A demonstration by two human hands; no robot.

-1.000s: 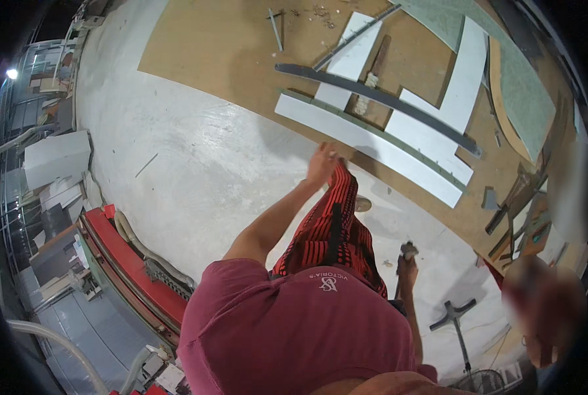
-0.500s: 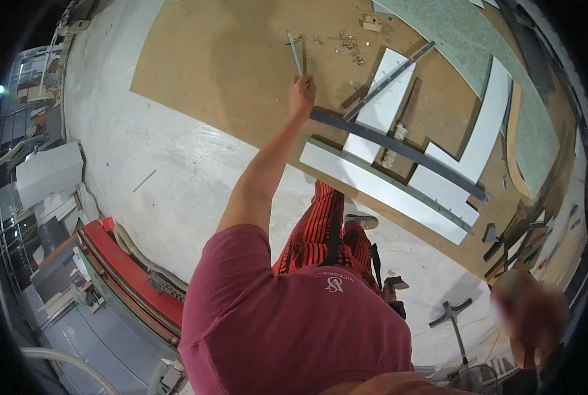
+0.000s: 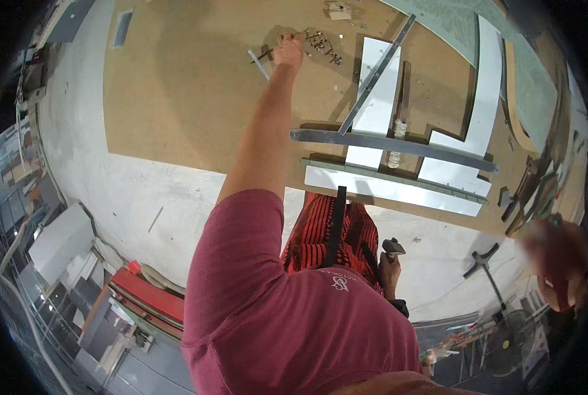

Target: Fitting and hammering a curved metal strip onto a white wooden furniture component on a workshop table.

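My left hand (image 3: 289, 49) reaches far over the brown tabletop (image 3: 188, 112), fingers bent down at the edge of a scatter of small metal fasteners (image 3: 323, 46). Whether it pinches one is hidden. Just left of it lies a light grey metal strip (image 3: 259, 66) with a dark crosspiece. Low by my thigh, my right hand (image 3: 389, 271) is closed round a hammer (image 3: 393, 247), its dark head pointing up. Right of my left arm, white panel pieces (image 3: 399, 181) lie with a dark metal bar (image 3: 393, 142) across them and a thinner bar (image 3: 377, 74) slanting over one.
A large patterned green sheet (image 3: 449, 26) and a curved wooden strip (image 3: 519, 99) are at the far right. A small cardboard piece (image 3: 339, 10) lies beyond the fasteners. Another person (image 3: 557, 263) is at the right edge, near a floor stand (image 3: 490, 276). A red machine (image 3: 148, 295) stands behind at left.
My left hand has let go of the grey strip, which now rests on the table, and has moved to the fasteners. My right hand with the hammer shows more clearly. The view has turned.
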